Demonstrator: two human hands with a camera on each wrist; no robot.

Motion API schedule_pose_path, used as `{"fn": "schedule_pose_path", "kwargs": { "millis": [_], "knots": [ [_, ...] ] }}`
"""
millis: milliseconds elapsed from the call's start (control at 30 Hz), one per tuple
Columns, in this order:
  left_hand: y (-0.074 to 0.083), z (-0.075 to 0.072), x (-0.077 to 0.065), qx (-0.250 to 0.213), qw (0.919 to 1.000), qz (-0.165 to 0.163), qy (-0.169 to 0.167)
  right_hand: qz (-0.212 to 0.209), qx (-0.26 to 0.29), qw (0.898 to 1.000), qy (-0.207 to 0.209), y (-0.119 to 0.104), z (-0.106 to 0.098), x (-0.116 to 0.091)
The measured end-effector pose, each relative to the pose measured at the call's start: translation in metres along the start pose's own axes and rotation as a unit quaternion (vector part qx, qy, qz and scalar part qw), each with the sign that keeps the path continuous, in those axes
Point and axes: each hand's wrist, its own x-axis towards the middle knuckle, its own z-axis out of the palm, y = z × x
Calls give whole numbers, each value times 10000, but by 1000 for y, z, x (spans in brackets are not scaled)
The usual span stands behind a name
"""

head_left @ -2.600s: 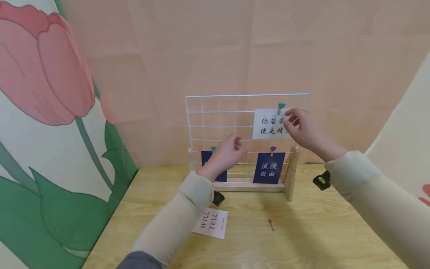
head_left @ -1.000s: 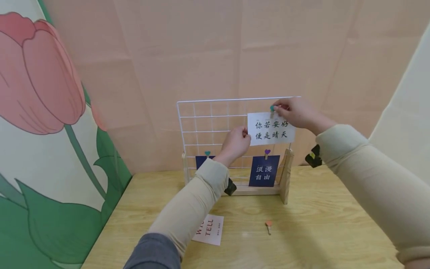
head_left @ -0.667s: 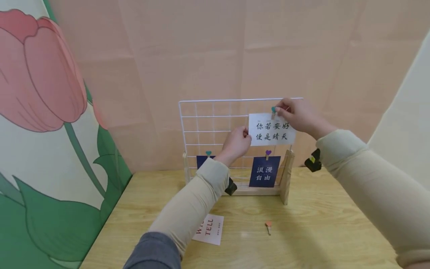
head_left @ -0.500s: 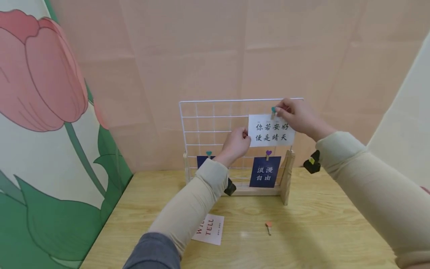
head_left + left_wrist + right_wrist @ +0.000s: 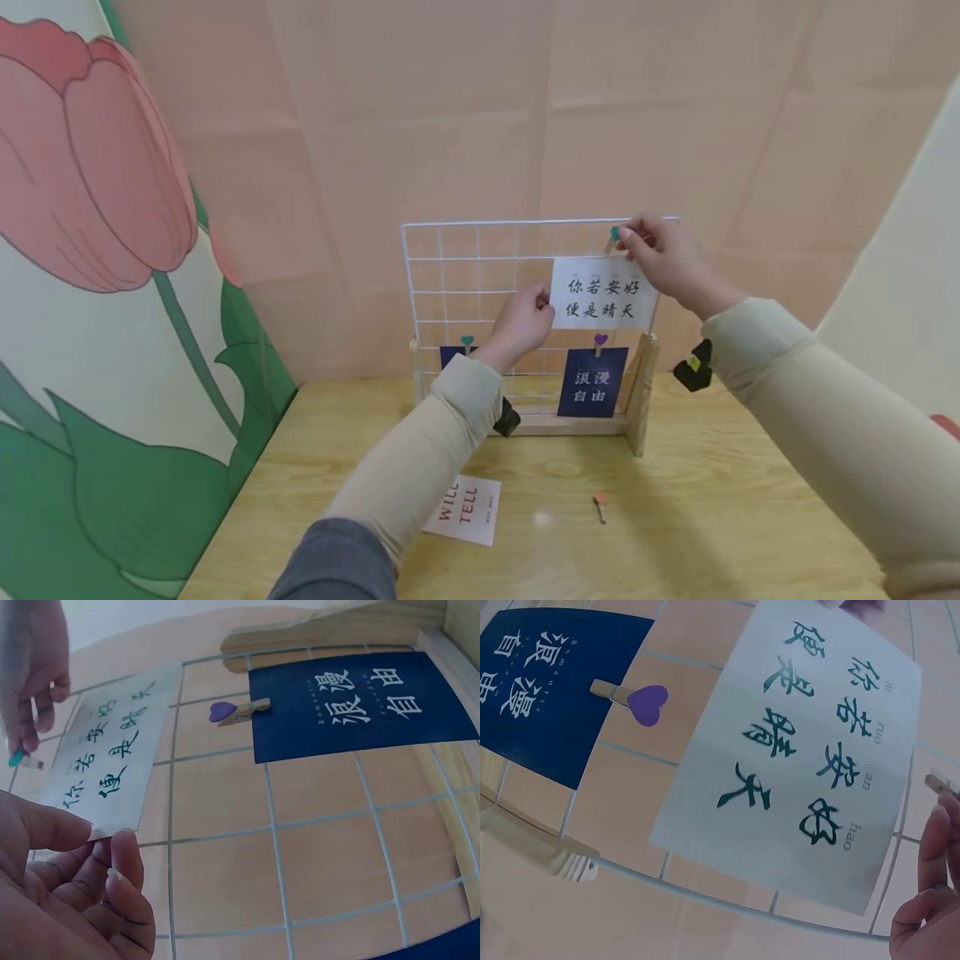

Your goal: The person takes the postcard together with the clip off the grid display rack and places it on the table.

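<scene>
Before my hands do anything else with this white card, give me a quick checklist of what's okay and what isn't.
1. Left hand holding the white rectangular card with dark lettering: ok, pinching its left edge.
2. Right hand holding the wooden clothespin with teal heart: ok.
3. That clothespin clamped on the white card: not ok, it is apart from it.
4. White card flush against the white wire grid: cannot tell.
5. Navy blue rectangular card below the white one, clipped by the wooden clothespin with purple heart: ok.
</scene>
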Motion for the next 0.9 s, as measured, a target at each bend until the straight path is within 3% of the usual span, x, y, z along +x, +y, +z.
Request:
{"fn": "schedule_pose_path", "kwargs": {
  "millis": [167,367,633,800,900],
  "knots": [
    [-7,-9,-12,-49,10000,32,-10,-172,129,9996,160,-3,0,-9],
    [-23,-28,-35,-10,9999,72,-102,-409,102,9991,-6,1,1,-25],
    [-49,-44,-75,262,9989,309,-222,-764,-224,9953,-557,16,9,-54],
    [-59,-58,-103,361,9985,276,-303,-919,-459,9892,-1043,26,22,-70],
    [-67,-64,-123,188,9986,189,-460,-1078,-577,9836,-1328,35,36,-83]
  ]
}}
